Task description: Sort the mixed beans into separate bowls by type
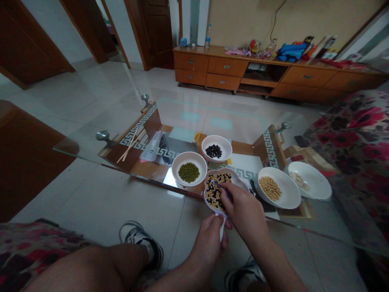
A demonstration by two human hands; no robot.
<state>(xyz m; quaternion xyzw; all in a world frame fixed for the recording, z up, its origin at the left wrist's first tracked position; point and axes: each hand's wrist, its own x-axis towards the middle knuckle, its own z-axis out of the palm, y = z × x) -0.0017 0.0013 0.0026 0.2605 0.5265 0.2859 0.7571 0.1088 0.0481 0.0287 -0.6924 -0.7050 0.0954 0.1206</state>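
My left hand (209,235) is closed around the white handle of a flower-shaped dish (240,181) at the table's near edge. Mixed black and yellow beans (214,195) lie in the dish. Above them, my right hand (245,207) pinches thin dark tweezers (216,184), their tips down among the beans; the fingers hide much of them. Just left is a white bowl of green mung beans (189,172), and behind the dish a bowl of black beans (214,151). On the right, a bowl holds yellow soybeans (270,188).
Another white bowl (319,184) with a few pale pieces stands at the far right, beside a brown paper bag (313,158). Chopsticks (129,148) lie on the left of the glass table (88,152). A wooden cabinet (225,67) lines the wall.
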